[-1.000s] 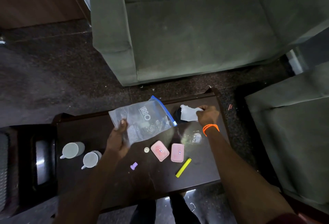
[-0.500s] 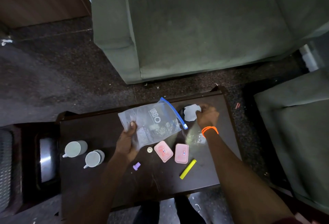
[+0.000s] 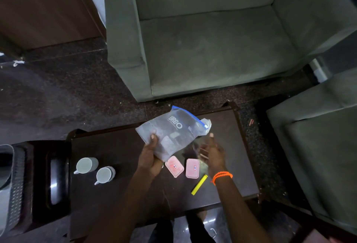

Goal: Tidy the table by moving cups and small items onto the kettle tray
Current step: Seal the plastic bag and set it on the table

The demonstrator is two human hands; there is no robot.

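Observation:
My left hand grips the lower corner of a clear zip bag with a blue seal, lifted above the dark table. A white crumpled piece sticks out at the bag's mouth. Just right of the bag, my right hand is blurred, its fingers spread and holding nothing. Two pink boxes and a yellow stick lie on the table under my hands. Two grey cups lie on their sides at the left. The dark tray with a shiny black object stands further left.
A green armchair stands beyond the table, and another green seat is at the right. A grey woven basket sits at the far left edge. The dark speckled floor surrounds the table.
My left hand has raised the bag off the table. My right hand has carried the white piece to the bag's mouth, let it go and drawn back open.

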